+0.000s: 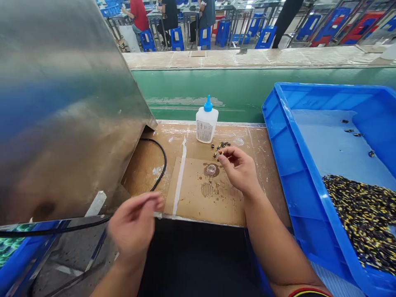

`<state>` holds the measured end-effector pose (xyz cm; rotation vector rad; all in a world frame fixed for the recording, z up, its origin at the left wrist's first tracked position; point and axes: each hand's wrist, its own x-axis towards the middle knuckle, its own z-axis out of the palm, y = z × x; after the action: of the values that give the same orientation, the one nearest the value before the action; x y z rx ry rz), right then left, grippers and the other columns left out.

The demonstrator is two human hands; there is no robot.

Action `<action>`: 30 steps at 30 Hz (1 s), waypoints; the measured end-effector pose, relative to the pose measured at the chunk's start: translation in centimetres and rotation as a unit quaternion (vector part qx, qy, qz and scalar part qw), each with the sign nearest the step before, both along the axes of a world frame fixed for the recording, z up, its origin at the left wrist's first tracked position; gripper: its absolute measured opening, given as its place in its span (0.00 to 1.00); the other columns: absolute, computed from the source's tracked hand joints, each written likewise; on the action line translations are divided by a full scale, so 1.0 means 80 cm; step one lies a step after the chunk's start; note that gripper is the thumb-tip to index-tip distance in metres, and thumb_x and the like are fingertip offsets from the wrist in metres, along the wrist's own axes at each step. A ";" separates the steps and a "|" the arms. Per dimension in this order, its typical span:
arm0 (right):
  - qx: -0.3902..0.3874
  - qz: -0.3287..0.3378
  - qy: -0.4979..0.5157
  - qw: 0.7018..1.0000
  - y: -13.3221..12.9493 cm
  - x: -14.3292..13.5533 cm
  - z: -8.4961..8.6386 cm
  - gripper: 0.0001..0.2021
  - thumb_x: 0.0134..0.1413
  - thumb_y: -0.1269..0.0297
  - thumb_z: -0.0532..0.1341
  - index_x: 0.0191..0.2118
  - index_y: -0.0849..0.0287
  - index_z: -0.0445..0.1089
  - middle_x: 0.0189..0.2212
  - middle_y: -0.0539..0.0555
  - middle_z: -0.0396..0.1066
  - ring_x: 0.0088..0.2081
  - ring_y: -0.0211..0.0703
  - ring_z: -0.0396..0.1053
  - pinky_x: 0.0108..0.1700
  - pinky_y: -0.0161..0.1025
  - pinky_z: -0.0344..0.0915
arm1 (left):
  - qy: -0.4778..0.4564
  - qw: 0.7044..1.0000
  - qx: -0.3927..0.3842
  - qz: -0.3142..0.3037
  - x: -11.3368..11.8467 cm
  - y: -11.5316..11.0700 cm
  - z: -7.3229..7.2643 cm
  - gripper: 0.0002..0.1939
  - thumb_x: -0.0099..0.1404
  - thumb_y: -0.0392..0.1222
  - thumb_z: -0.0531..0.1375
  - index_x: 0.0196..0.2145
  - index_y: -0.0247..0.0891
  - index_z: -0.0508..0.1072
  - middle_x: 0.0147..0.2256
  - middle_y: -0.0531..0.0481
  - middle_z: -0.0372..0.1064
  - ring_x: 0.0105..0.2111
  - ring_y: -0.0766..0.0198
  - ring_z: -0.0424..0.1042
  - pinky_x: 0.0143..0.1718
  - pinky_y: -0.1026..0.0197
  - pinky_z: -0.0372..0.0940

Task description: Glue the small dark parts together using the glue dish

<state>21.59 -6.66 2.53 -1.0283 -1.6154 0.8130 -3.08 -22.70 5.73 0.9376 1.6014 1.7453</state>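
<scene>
My right hand [239, 169] is over the cardboard, thumb and forefinger pinched on a small black-and-yellow part at the edge of a little pile of such parts [223, 144]. Just left of its thumb, a small clear round dish [211, 169] sits on a dark wet stain. Behind the pile stands a white squeeze bottle [206, 123] with a blue nozzle cap. Off the front left of the cardboard sheet [192, 202], my left hand [134, 222] is in the air, its fingers curled but smeared by motion; whether it holds anything does not show.
A large blue bin [284, 173] on the right holds a heap of black-and-yellow parts [365, 218]. On the left looms a metal housing [68, 107], with a black cable [163, 159] beside it. A green belt [185, 90] runs behind; people sit farther off.
</scene>
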 end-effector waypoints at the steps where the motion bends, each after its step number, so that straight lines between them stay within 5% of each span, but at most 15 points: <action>1: 0.013 0.033 0.014 0.999 -0.006 -0.003 0.003 0.07 0.69 0.59 0.67 0.46 0.55 0.78 0.40 0.52 0.79 0.34 0.40 0.73 0.38 0.40 0.70 | -0.044 0.999 -0.013 -0.025 0.007 0.016 -0.004 0.16 0.61 0.51 0.77 0.38 0.37 0.82 0.35 0.46 0.81 0.32 0.60 0.80 0.36 0.58 0.80; 6: 0.075 0.166 0.045 0.982 -0.025 -0.013 0.016 0.03 0.70 0.66 0.66 0.47 0.52 0.76 0.49 0.55 0.81 0.46 0.46 0.78 0.40 0.44 0.74 | -0.240 0.953 -0.067 -0.173 0.047 0.117 -0.010 0.23 0.48 0.51 0.83 0.35 0.35 0.83 0.34 0.44 0.84 0.30 0.63 0.82 0.36 0.63 0.79; 10: 0.091 0.152 0.016 0.984 -0.025 -0.014 0.021 0.07 0.69 0.71 0.65 0.47 0.50 0.76 0.58 0.53 0.79 0.42 0.44 0.76 0.40 0.44 0.75 | -0.268 0.937 -0.054 -0.215 0.062 0.157 -0.005 0.23 0.47 0.50 0.84 0.32 0.35 0.81 0.33 0.46 0.83 0.31 0.64 0.82 0.39 0.64 0.80; 17: 0.050 0.125 0.000 0.991 -0.018 -0.014 0.017 0.04 0.70 0.68 0.65 0.46 0.51 0.75 0.59 0.54 0.79 0.41 0.45 0.74 0.40 0.47 0.76 | -0.264 0.930 -0.054 -0.250 0.055 0.176 -0.018 0.19 0.47 0.47 0.84 0.29 0.37 0.81 0.36 0.45 0.84 0.33 0.64 0.83 0.45 0.61 0.80; 23: 0.049 0.134 -0.013 0.990 -0.019 -0.018 0.018 0.05 0.70 0.69 0.64 0.46 0.51 0.76 0.57 0.53 0.81 0.45 0.46 0.76 0.39 0.45 0.77 | -0.143 0.955 -0.020 -0.258 0.040 0.173 -0.033 0.13 0.53 0.45 0.81 0.30 0.39 0.84 0.41 0.42 0.85 0.45 0.53 0.85 0.53 0.51 0.81; 30: 0.049 0.143 -0.046 0.987 -0.020 -0.014 0.014 0.07 0.70 0.70 0.64 0.47 0.49 0.76 0.57 0.51 0.80 0.46 0.46 0.75 0.40 0.44 0.76 | -0.045 0.971 0.027 -0.232 0.045 0.164 -0.031 0.09 0.56 0.43 0.79 0.31 0.40 0.85 0.40 0.43 0.85 0.41 0.53 0.86 0.48 0.53 0.83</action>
<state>20.45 -8.29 3.65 -0.7837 -1.8921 0.8763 0.52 -9.59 3.27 1.1337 1.1631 1.4835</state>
